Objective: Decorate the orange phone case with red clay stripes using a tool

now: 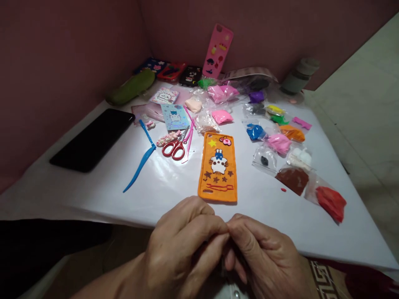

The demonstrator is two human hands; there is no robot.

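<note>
Head view: an orange phone case (218,168) bearing a whiskered white figure lies at centre; lower centre, left hand (183,243) and right hand (269,253) pinch together, any contents hidden.

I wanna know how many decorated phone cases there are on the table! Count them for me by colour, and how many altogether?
Orange case: 1
Pink case: 1
Red case: 1
Black case: 1
Dark blue case: 1
Total: 5
</note>
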